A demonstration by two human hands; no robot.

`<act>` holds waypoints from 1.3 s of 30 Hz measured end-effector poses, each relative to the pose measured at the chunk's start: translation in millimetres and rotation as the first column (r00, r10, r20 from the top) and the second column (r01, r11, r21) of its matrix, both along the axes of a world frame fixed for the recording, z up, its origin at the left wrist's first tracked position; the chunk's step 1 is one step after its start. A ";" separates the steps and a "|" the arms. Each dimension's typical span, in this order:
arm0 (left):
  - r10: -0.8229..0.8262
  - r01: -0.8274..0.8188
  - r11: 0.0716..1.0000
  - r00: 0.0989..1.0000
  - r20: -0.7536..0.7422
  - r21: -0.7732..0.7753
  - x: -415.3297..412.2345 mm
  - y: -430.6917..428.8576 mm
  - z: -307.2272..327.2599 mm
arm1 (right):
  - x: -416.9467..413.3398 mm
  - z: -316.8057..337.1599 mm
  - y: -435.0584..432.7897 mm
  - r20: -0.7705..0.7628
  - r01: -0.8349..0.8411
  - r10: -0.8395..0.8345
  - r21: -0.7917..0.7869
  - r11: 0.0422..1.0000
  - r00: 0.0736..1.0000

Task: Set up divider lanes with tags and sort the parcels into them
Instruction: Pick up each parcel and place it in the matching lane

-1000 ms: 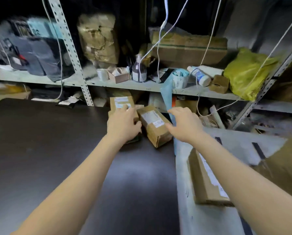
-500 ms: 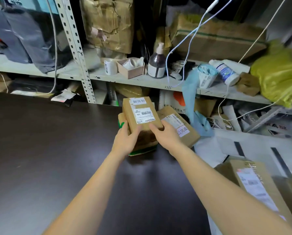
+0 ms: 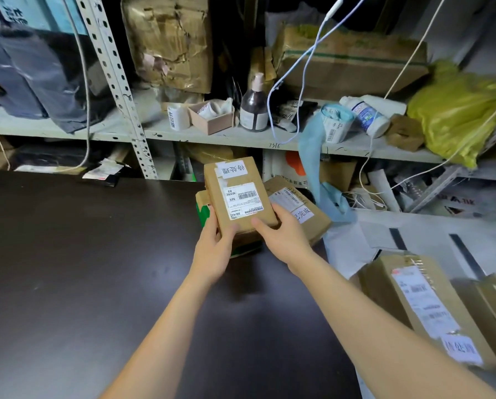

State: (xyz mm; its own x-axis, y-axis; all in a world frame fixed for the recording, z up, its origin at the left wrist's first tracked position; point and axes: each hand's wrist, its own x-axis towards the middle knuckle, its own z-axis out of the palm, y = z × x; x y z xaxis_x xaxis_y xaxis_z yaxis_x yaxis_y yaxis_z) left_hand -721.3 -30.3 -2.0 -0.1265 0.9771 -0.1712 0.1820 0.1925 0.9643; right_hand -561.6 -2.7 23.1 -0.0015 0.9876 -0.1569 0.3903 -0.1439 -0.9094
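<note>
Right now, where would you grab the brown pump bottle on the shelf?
Free a hand first: left hand and right hand both hold the tagged parcel. Wrap fingers round the pump bottle at its wide lower body, from the front: it stands upright near the shelf edge, its neck is thin, a white cable hangs close on its right, an open box on its left.

At the far edge of the table (image 3: 97, 283), a parcel (image 3: 238, 197) held between left hand (image 3: 212, 251) and right hand (image 3: 281, 240), over a box (image 3: 202, 208) underneath. Just right of it, behind the right hand, a second parcel (image 3: 298, 208). Behind the table, a shelf (image 3: 212, 136) with a bottle (image 3: 254, 110) on it, right of a post (image 3: 117, 87). Nearer, right of the table, a large parcel (image 3: 413, 300).
</note>
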 end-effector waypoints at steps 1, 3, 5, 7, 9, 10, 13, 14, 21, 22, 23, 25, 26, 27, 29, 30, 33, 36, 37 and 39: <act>-0.002 0.002 1.000 1.000 -0.005 0.012 2.8 -5.5 1.5 | 4.9 0.6 -6.0 -0.010 0.003 -0.003 0.015 1.000 1.000; -0.006 0.007 0.999 1.000 -0.010 0.031 10.3 -18.6 5.9 | 16.5 2.8 -19.4 -0.036 0.014 -0.013 0.030 0.999 0.999; -0.006 0.007 0.999 1.000 -0.021 0.047 21.1 -34.0 11.6 | 29.4 6.9 -34.7 -0.037 0.010 -0.008 0.038 0.999 0.999; 0.001 0.000 0.999 1.000 -0.021 0.052 34.0 -51.3 18.4 | 44.3 10.7 -51.5 -0.027 0.006 -0.005 0.054 0.999 1.000; -0.001 0.002 0.998 1.000 -0.008 0.063 49.0 -71.3 26.0 | 61.2 14.7 -69.8 -0.025 0.006 -0.004 0.063 0.998 1.000; -0.004 0.004 0.997 1.000 -0.007 0.073 57.3 -81.7 29.4 | 70.4 17.3 -80.0 -0.028 0.008 -0.006 0.065 0.998 1.000; -0.002 0.002 0.995 1.000 0.000 0.095 85.4 -116.2 41.3 | 101.1 25.9 -113.0 -0.032 0.015 -0.013 0.073 0.997 0.999; 0.002 -0.002 0.995 1.000 0.008 0.098 95.5 -128.4 45.4 | 112.4 30.0 -125.1 -0.038 0.011 -0.008 0.084 0.996 0.999; 0.005 -0.012 0.993 0.998 0.065 0.116 172.9 -212.2 62.0 | 198.7 49.0 -203.7 -0.041 -0.003 0.009 0.137 0.991 0.999; 0.003 -0.010 0.993 0.998 0.063 0.114 183.6 -223.7 62.6 | 210.4 50.7 -215.8 -0.048 -0.003 0.010 0.135 0.991 0.999; 0.003 -0.010 0.993 0.998 0.056 0.114 193.9 -234.8 62.3 | 221.6 53.5 -228.8 -0.054 -0.001 0.008 0.129 0.992 0.999; -0.002 -0.004 0.994 0.999 0.046 0.112 212.9 -255.6 62.6 | 244.0 54.3 -252.0 -0.074 0.013 -0.003 0.131 0.991 0.997; -0.007 0.002 0.994 0.999 0.046 0.113 221.9 -265.3 62.9 | 254.6 55.9 -263.7 -0.083 0.021 -0.010 0.135 0.991 0.997; -0.013 0.008 0.994 0.999 0.048 0.113 230.8 -274.4 64.0 | 264.8 56.3 -274.7 -0.086 0.028 -0.017 0.133 0.991 0.996; -0.036 0.029 0.993 0.998 0.053 0.117 248.1 -291.0 66.6 | 282.7 57.2 -295.5 -0.095 0.046 -0.034 0.132 0.990 0.995; -0.052 0.045 0.992 0.997 0.055 0.117 256.1 -298.0 66.5 | 291.0 57.6 -304.7 -0.097 0.062 -0.050 0.127 0.990 0.994; -0.101 0.096 0.989 0.994 0.043 0.116 276.5 -315.6 61.4 | 312.6 54.0 -329.1 -0.078 0.118 -0.110 0.114 0.986 0.991; -0.161 0.157 0.980 0.987 0.023 0.124 290.8 -329.3 51.3 | 328.0 43.6 -352.5 -0.061 0.178 -0.174 0.074 0.981 0.983; -0.170 0.165 0.980 0.985 0.035 0.114 294.5 -334.0 47.0 | 331.1 38.7 -360.7 -0.055 0.186 -0.183 0.061 0.981 0.982; -0.186 0.183 0.981 0.981 0.050 0.071 300.1 -341.8 34.2 | 334.3 29.6 -376.7 -0.035 0.198 -0.197 0.022 0.980 0.980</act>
State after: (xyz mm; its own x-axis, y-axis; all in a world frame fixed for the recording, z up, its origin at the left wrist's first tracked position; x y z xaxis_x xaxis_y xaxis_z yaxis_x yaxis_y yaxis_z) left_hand -421.2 -372.2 32.2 0.0650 0.9921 -0.1077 0.1540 0.0967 0.9833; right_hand -227.3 -379.4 52.7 0.1896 0.9725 -0.1349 0.3268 -0.1921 -0.9254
